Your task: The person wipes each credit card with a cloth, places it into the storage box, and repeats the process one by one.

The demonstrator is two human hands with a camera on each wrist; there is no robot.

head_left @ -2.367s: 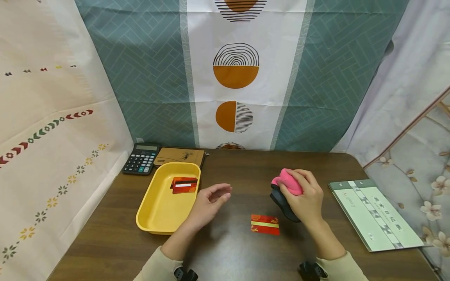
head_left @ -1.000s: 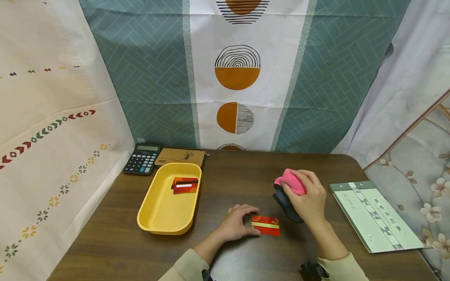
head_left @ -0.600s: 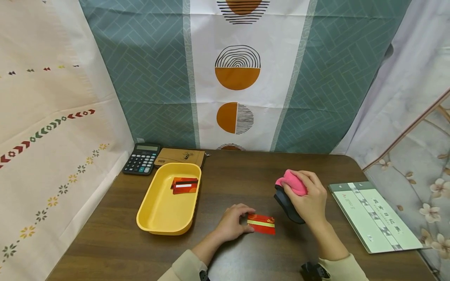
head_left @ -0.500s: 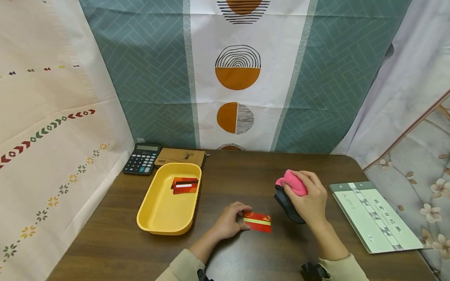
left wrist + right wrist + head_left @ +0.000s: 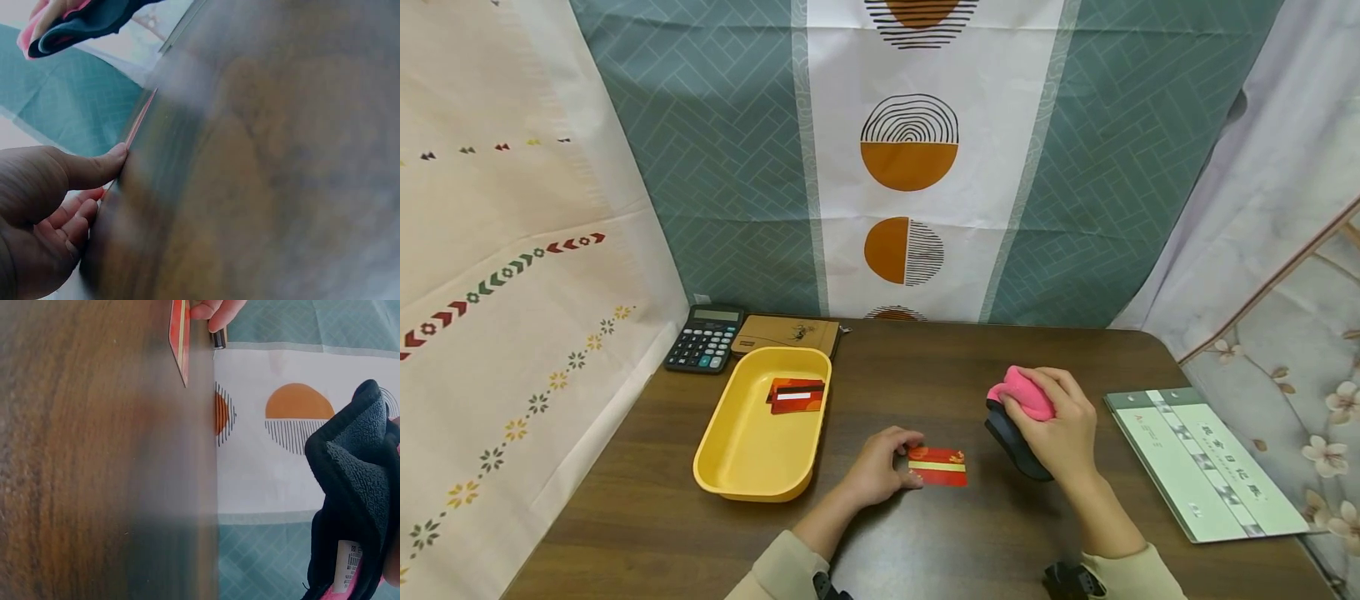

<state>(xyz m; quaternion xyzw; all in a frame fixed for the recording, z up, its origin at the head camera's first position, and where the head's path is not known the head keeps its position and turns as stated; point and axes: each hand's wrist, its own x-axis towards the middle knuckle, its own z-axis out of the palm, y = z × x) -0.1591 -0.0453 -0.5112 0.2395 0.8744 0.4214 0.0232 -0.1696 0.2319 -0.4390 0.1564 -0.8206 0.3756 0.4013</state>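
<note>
A red card with a pale yellow stripe point(image 5: 938, 467) lies at the table's middle. My left hand point(image 5: 880, 468) grips it by its left end, thumb at the near corner and fingers at the far one. Seen nearly edge-on in the left wrist view, the same card point(image 5: 141, 119) runs out from beyond the thumb. My right hand point(image 5: 1060, 421) holds a folded cloth point(image 5: 1018, 437), pink on one face and dark grey on the other, raised over the table. A white printed label point(image 5: 345, 565) shows on the cloth in the right wrist view.
Left of my hands stands a yellow tray point(image 5: 718, 467) with red cards point(image 5: 796, 396) inside. Behind it lie a calculator point(image 5: 703, 340) and a brown notebook point(image 5: 786, 332). A pale green booklet point(image 5: 1206, 462) lies on the right. Patterned fabric point(image 5: 910, 183) hangs behind the table.
My left hand came from beside the tray to the card and took hold of its left end. Hand and card then moved left together. My right hand with the cloth stayed nearly still.
</note>
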